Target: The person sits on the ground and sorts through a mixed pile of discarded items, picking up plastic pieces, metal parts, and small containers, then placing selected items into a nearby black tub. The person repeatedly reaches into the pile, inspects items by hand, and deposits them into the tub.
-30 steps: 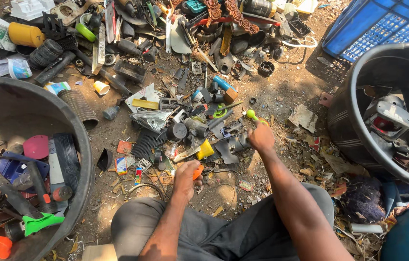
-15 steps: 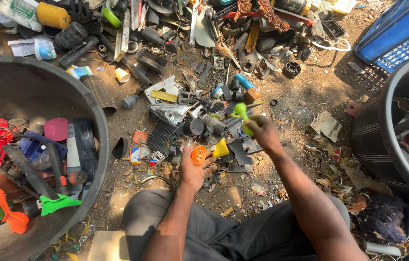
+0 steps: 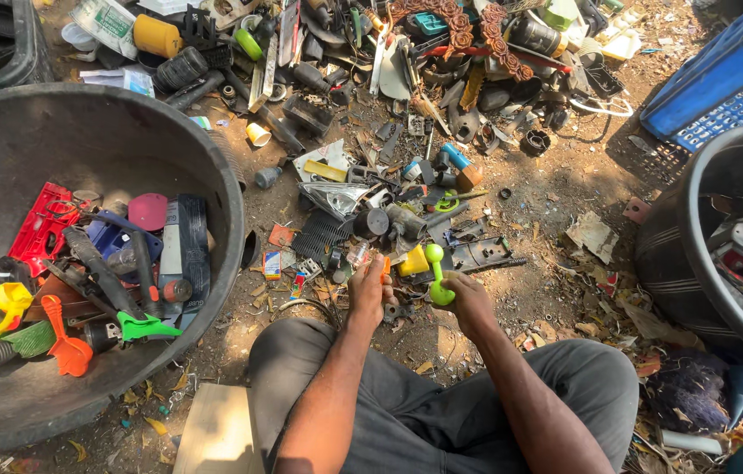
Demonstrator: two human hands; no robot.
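My right hand (image 3: 468,294) grips a green dumbbell-shaped toy (image 3: 435,275), left hand (image 3: 369,285) closed on orange piece (image 3: 386,264); loose hold risks dropping into scrap pile (image 3: 389,202)

A small flat carton (image 3: 272,264) lies on the dirt just beside the rim of the big dark tub (image 3: 229,189) — rectangular, with blue, yellow and red print. At the top left a crumpled white wrapper (image 3: 106,21) with a green printed panel lies next to a yellow canister (image 3: 156,36). Below it lies a pale plastic packet (image 3: 130,81) — its print is too small to tell.
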